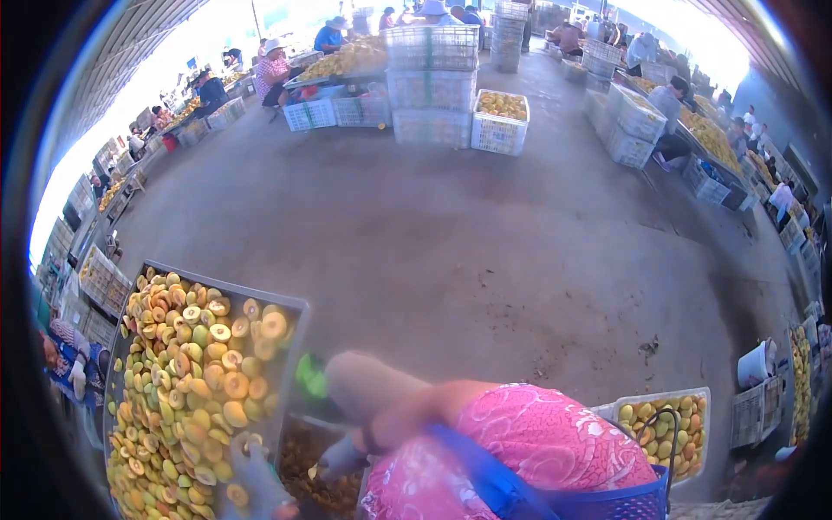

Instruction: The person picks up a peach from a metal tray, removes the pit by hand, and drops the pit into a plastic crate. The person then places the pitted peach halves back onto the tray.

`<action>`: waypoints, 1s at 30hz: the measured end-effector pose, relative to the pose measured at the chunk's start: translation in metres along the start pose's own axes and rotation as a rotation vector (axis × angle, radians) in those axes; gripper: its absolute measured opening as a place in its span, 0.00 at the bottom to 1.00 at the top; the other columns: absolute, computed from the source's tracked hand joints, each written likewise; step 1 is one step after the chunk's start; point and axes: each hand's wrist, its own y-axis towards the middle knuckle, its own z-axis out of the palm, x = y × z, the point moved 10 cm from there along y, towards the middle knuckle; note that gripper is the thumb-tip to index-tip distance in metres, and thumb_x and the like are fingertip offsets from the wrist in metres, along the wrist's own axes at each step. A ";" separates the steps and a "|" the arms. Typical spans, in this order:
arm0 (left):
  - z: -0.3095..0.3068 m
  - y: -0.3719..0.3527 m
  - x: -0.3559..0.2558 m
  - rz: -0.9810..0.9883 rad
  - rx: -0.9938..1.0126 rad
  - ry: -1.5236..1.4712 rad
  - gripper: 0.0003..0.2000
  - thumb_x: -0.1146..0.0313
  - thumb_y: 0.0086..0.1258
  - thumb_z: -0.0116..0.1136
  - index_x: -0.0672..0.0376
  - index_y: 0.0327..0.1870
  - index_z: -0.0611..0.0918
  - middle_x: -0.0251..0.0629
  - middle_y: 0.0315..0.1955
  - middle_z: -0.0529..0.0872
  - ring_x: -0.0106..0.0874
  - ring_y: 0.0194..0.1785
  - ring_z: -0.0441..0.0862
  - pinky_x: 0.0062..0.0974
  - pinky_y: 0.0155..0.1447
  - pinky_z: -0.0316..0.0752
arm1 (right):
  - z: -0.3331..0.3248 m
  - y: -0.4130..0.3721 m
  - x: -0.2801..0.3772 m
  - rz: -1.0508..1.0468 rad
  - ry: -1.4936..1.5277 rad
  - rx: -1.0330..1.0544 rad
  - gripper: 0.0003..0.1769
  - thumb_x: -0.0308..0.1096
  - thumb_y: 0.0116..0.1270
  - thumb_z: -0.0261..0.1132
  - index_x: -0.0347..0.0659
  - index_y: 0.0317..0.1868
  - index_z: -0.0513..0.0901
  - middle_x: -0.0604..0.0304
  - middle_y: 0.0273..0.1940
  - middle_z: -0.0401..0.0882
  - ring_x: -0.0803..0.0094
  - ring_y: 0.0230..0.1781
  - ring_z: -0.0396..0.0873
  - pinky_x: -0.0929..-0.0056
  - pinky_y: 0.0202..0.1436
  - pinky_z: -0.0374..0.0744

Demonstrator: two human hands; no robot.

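Observation:
My left hand (pixel 253 481), in a pale glove, is at the near right part of a grey tray (pixel 299 316) heaped with halved yellow-orange fruit (pixel 186 373), apricot-like. Its fingers curl around what looks like a fruit half, partly hidden by the glove. To the right, my right hand (pixel 344 458), also gloved, is closed above a container of brown pits and scraps (pixel 316 490). Whatever its fingertips pinch is too small to make out. A pink patterned cloth (pixel 546 442) covers my lap beside it.
A blue plastic basket (pixel 607 504) with a dark handle sits at my right, near a white crate of whole fruit (pixel 667 425). Farther off, stacked crates (pixel 432 87) stand on the concrete floor (pixel 416 234). Other people work at fruit tables around the hall.

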 end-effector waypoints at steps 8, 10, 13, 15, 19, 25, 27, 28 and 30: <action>-0.017 -0.111 -0.010 -0.114 -0.078 -0.443 0.15 0.63 0.70 0.54 0.59 0.54 0.76 0.35 0.44 0.79 0.26 0.44 0.76 0.26 0.49 0.73 | -0.024 -0.031 0.068 -0.361 -0.148 -0.349 0.18 0.45 0.70 0.54 0.38 0.48 0.75 0.48 0.42 0.81 0.54 0.46 0.79 0.57 0.52 0.74; -0.007 -0.120 -0.004 -0.120 -0.047 -0.497 0.15 0.63 0.70 0.53 0.59 0.54 0.76 0.35 0.45 0.79 0.26 0.45 0.76 0.26 0.50 0.73 | -0.015 -0.039 0.078 -0.380 -0.191 -0.327 0.20 0.46 0.70 0.54 0.37 0.51 0.73 0.47 0.42 0.81 0.50 0.47 0.79 0.56 0.52 0.74; 0.007 -0.126 0.003 -0.125 0.001 -0.549 0.15 0.63 0.71 0.53 0.59 0.55 0.75 0.36 0.46 0.79 0.26 0.46 0.76 0.27 0.51 0.72 | -0.003 -0.043 0.083 -0.422 -0.328 -0.312 0.21 0.47 0.69 0.54 0.37 0.49 0.71 0.42 0.38 0.81 0.44 0.41 0.79 0.52 0.46 0.75; 0.013 -0.130 0.007 -0.129 0.028 -0.579 0.16 0.63 0.71 0.52 0.59 0.55 0.75 0.36 0.47 0.79 0.26 0.47 0.76 0.27 0.52 0.72 | -0.004 -0.040 0.076 -0.406 -0.359 -0.341 0.20 0.47 0.68 0.54 0.37 0.48 0.71 0.42 0.37 0.81 0.43 0.39 0.79 0.51 0.45 0.75; 0.022 -0.135 0.014 -0.134 0.069 -0.616 0.16 0.63 0.72 0.51 0.59 0.57 0.75 0.37 0.48 0.78 0.27 0.49 0.76 0.27 0.53 0.72 | -0.003 -0.021 0.057 -0.404 -0.422 -0.379 0.19 0.45 0.67 0.55 0.36 0.46 0.71 0.42 0.34 0.81 0.42 0.35 0.79 0.49 0.42 0.77; 0.026 -0.137 0.017 -0.134 0.095 -0.649 0.17 0.63 0.73 0.50 0.59 0.58 0.74 0.38 0.50 0.78 0.27 0.51 0.76 0.27 0.55 0.72 | -0.012 -0.041 0.067 -0.368 -0.560 -0.403 0.21 0.43 0.66 0.57 0.34 0.49 0.72 0.44 0.35 0.82 0.44 0.39 0.81 0.52 0.41 0.77; 0.026 -0.138 0.018 -0.134 0.109 -0.658 0.17 0.63 0.73 0.50 0.59 0.59 0.74 0.38 0.51 0.78 0.27 0.52 0.76 0.27 0.56 0.72 | -0.013 -0.045 0.071 -0.414 -0.592 -0.417 0.20 0.43 0.65 0.58 0.34 0.48 0.72 0.45 0.35 0.82 0.45 0.38 0.81 0.52 0.40 0.78; 0.026 -0.138 0.021 -0.128 0.109 -0.672 0.17 0.63 0.73 0.50 0.59 0.59 0.74 0.38 0.51 0.78 0.27 0.53 0.76 0.27 0.56 0.72 | -0.013 -0.049 0.075 -0.459 -0.625 -0.431 0.20 0.42 0.64 0.59 0.34 0.47 0.72 0.47 0.34 0.82 0.46 0.37 0.81 0.53 0.39 0.78; 0.028 -0.138 0.023 -0.153 0.115 -0.695 0.17 0.63 0.73 0.49 0.59 0.60 0.73 0.39 0.52 0.77 0.28 0.54 0.76 0.27 0.57 0.72 | -0.014 -0.047 0.074 -0.473 -0.637 -0.441 0.19 0.42 0.64 0.60 0.35 0.47 0.72 0.47 0.34 0.82 0.46 0.37 0.81 0.53 0.39 0.78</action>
